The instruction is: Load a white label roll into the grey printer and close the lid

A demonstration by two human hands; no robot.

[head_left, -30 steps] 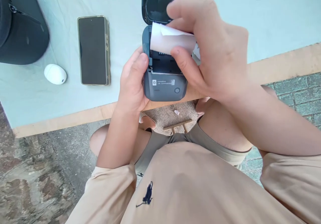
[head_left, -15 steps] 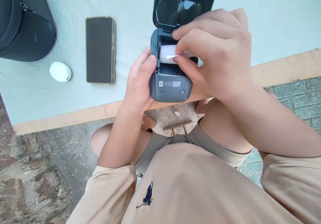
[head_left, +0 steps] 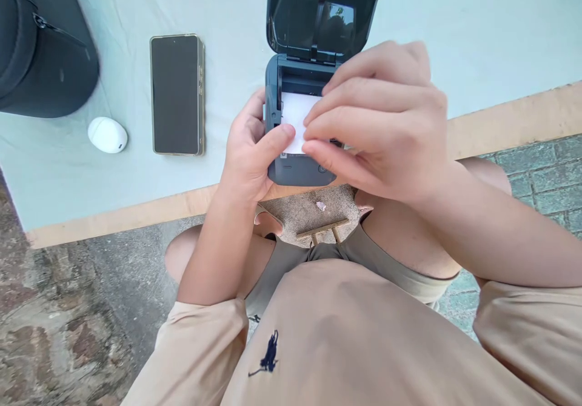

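Note:
A small dark label printer [head_left: 300,174] is held at the table's front edge, its lid [head_left: 313,21] swung up and back. White paper [head_left: 293,112] from the roll inside lies across the opening, down over the front lip. My left hand [head_left: 254,145] grips the printer's left side, its thumb resting on the paper's left edge. My right hand [head_left: 382,115] pinches the paper near its lower part between thumb and fingers. These fingers cover the right side of the compartment and much of the power button.
A phone [head_left: 177,94] lies face up on the cloth-covered table [head_left: 218,6]. To its left are a white oval earbud case [head_left: 108,134] and a black zippered bag [head_left: 54,60]. Below the wooden table edge [head_left: 118,212] are my knees and a small scrap on the ground.
The paper has been drawn out from the roll toward me, over the printer's front. My right hand moved down and slightly left; my left thumb moved onto the paper.

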